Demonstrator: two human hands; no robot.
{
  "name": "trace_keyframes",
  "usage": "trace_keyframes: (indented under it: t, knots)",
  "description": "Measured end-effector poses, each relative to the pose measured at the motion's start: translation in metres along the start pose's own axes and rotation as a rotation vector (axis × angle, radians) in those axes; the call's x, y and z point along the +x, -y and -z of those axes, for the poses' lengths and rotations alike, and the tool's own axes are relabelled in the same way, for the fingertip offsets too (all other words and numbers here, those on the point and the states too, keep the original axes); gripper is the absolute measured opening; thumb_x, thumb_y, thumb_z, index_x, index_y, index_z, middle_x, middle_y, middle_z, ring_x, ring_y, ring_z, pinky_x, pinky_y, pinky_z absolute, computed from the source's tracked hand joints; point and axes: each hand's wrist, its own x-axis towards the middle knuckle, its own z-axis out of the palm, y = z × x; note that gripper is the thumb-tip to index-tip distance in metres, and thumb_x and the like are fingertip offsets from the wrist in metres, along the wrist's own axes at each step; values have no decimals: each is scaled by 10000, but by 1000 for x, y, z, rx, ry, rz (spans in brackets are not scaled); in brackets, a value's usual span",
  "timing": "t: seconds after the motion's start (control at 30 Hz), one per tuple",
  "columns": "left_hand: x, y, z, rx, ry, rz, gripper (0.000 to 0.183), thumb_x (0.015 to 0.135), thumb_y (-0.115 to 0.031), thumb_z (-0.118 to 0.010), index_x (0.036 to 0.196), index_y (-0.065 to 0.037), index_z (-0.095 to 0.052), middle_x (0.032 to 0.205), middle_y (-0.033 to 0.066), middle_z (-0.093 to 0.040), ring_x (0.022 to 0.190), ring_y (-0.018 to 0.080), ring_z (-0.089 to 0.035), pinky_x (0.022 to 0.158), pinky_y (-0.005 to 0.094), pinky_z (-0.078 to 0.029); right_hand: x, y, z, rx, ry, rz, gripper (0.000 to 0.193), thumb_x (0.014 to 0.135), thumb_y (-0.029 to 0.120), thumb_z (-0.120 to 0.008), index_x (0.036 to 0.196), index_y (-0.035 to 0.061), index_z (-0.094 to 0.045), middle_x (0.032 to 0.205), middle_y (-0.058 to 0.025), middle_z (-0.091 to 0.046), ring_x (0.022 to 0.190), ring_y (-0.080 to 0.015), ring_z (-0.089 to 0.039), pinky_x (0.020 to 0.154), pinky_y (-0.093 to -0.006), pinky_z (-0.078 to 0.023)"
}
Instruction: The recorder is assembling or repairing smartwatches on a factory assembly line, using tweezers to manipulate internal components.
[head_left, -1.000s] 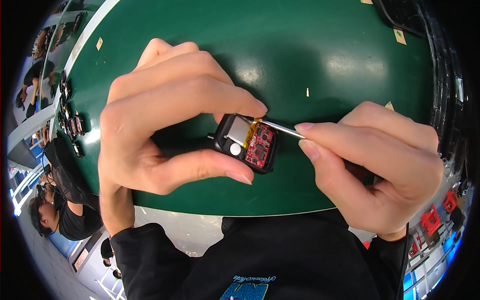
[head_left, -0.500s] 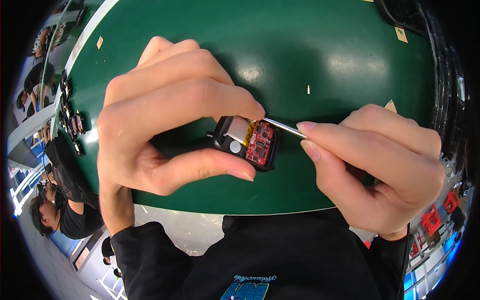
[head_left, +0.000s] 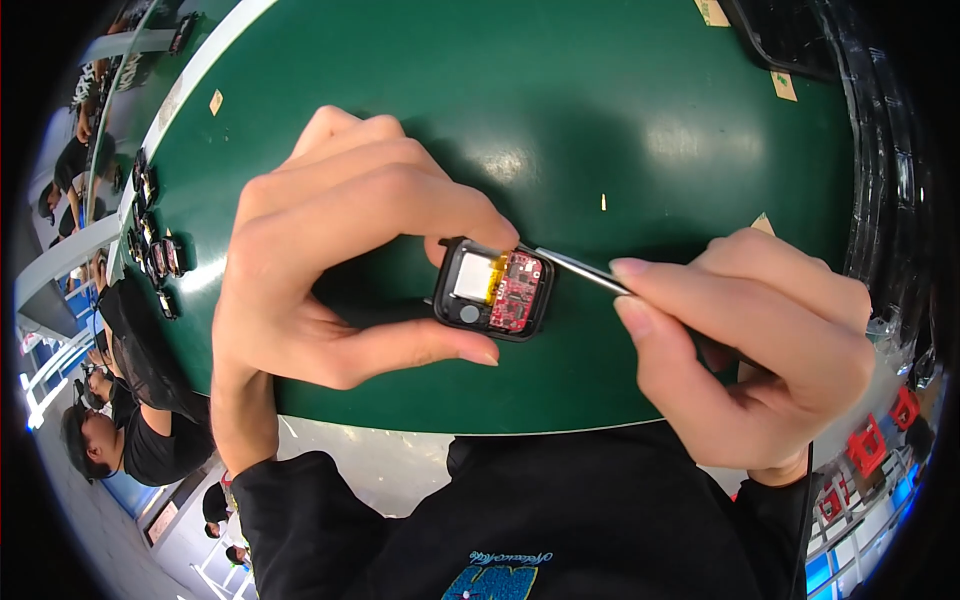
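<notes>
Between its thumb and fingers, my left hand (head_left: 300,240) grips a small black smartwatch case (head_left: 545,305) by its edges. The case's inside faces up. In it lie a silver-white battery (head_left: 473,275), yellow tape (head_left: 496,280), a round grey disc (head_left: 469,314) and a red circuit board (head_left: 517,290). My right hand (head_left: 770,340) pinches slim metal tweezers (head_left: 585,271) between thumb and index finger. Their tip meets the upper right edge of the case, close to my left fingertip; whether it touches anything inside cannot be made out.
Several small dark devices (head_left: 155,250) lie along the left table edge. On the green table (head_left: 560,110) are tan paper scraps (head_left: 783,86) and a tiny pale sliver (head_left: 603,202). A black tray (head_left: 790,40) sits at far right, and a person (head_left: 150,435) sits at left.
The case has tilted flatter toward me, showing more of its inside. Both hands keep their hold; the left has shifted slightly right and down. The tweezers' tip stays at the case's upper edge.
</notes>
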Motion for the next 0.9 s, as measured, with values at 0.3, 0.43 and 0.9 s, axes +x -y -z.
trace_keyframes:
  t: [0.3,0.43,0.9]
  knots:
    - [5,-2,-1,92,-44,-16,584,627,-339,-1039,1054,-18,-804,897,75,-794,673,193,-605,727,369,-399,4,2,-6,-58,-48,26,269,710,-86,-843,974,-32,-851,668,-50,-668,476,-111,-574,444,-241,-396]
    - [10,-1,-6,91,-90,-46,527,664,-285,-1020,1061,-14,-805,862,72,-764,671,204,-611,703,383,-412,8,6,1,-66,-99,4,238,739,-83,-850,974,-41,-847,665,-53,-667,476,-114,-548,465,-257,-387]
    - [117,-70,38,-22,-212,-164,528,646,-294,-1009,1043,-22,-790,846,54,-735,741,140,-624,655,288,-442,-5,13,-3,189,-202,-107,136,940,87,-740,986,-35,-779,824,-147,-692,711,-374,-701,658,-478,-562]
